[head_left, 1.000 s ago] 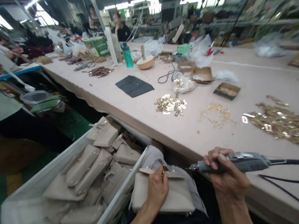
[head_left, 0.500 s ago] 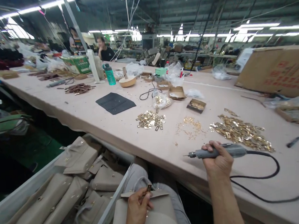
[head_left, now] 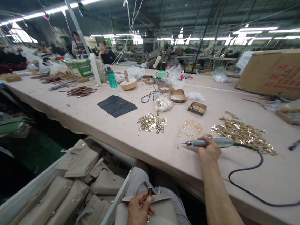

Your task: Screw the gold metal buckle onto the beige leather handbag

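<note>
My right hand (head_left: 209, 149) is wrapped round a grey corded electric screwdriver (head_left: 220, 141), held over the table with its thin bit pointing left. The bit's tip is near a scatter of tiny gold screws (head_left: 190, 128). In my lap lies a beige handbag (head_left: 160, 217). My left hand (head_left: 139, 208) pinches a small gold metal plate (head_left: 149, 191) at the bag's flap edge. A gold fitting shows on the bag's front below the fingers. Gold rectangular plates (head_left: 152, 122) lie heaped on the table, and a larger pile of gold hardware (head_left: 241, 134) lies right of the screws.
A bin (head_left: 108, 213) full of beige bags stands at my left, against my leg. On the table are a black sheet (head_left: 117, 105), a small box of hardware (head_left: 197, 108), a teal bottle (head_left: 111, 77) and a large carton (head_left: 276, 71). The tool's cord (head_left: 248, 169) trails right.
My right hand has moved the electric screwdriver left and away from me, toward the tiny screws. The left hand keeps its pinch on the plate, almost unmoved.
</note>
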A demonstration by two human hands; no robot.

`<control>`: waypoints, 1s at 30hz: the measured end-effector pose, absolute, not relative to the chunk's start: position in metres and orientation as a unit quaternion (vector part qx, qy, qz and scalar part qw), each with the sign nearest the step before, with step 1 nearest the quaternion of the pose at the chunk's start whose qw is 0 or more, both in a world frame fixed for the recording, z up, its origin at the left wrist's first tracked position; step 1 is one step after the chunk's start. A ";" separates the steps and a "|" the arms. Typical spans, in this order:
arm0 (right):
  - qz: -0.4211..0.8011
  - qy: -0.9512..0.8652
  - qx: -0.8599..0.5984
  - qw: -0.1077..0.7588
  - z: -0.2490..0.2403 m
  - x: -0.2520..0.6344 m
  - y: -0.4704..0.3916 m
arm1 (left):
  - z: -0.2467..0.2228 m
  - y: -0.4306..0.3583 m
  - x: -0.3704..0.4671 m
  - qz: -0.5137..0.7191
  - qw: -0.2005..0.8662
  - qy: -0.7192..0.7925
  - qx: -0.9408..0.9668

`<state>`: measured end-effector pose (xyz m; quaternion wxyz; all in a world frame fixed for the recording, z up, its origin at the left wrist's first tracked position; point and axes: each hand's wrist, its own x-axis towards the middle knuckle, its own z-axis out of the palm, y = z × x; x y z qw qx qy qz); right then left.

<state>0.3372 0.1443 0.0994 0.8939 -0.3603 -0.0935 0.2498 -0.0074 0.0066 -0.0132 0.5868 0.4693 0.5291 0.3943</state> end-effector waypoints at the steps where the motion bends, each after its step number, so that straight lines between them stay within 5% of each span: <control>1: 0.251 -0.085 -0.356 0.896 0.099 0.337 0.147 | -0.012 0.007 -0.007 0.395 0.587 0.529 0.468; 30: 0.272 -0.045 -0.376 0.885 0.092 0.298 0.220 | -0.040 0.013 -0.007 0.419 0.611 0.519 0.427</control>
